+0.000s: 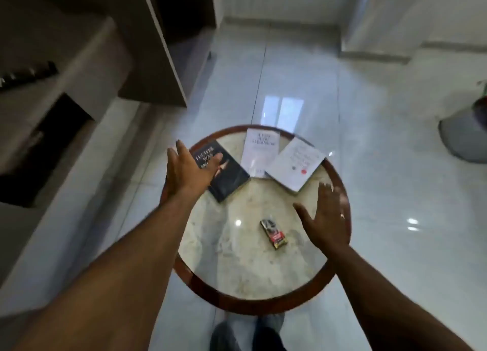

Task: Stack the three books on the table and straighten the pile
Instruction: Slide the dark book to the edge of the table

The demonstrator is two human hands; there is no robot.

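Lying flat and separate on a round table [263, 277], 3 books fan out: a black book [229, 177] under the left hand's [188, 170] spread fingers, a white book [259, 150] just right of it, another white book [297, 163] beyond the right hand [325, 219], which hovers open. A small pack [274, 233] sits left of that hand.

Your forearms are bare, no sleeves showing. A thin ring [342, 216] sits on your right hand [326, 224]; your left hand [188, 170] wears nothing.
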